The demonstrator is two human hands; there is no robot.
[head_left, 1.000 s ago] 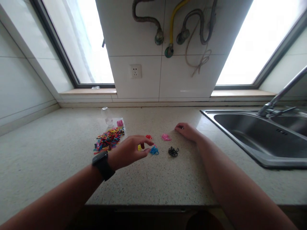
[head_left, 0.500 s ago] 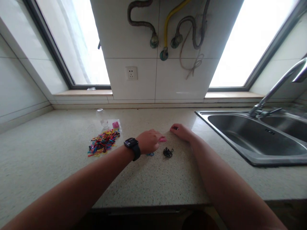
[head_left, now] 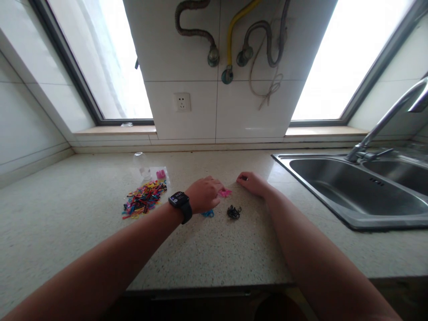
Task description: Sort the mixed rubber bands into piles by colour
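My left hand, with a black watch on the wrist, reaches over a small pile of pink rubber bands. Its fingers touch or hover at the pile's left edge, thumb apart from them. Blue rubber bands lie partly hidden under this hand. A clump of black rubber bands sits nearer me, between both hands. Resting on the counter right of the pink pile, my right hand has its fingers curled together; anything between them is too small to make out.
A heap of mixed coloured rubber bands lies on the left, beside a clear plastic bottle and a pink cap. A steel sink with a faucet is on the right. Behind the speckled counter stands a tiled wall.
My left hand has drawn slightly left and its fingers have loosened, showing more of the pink and blue bands. My right hand stays in place. The view has shifted a little.
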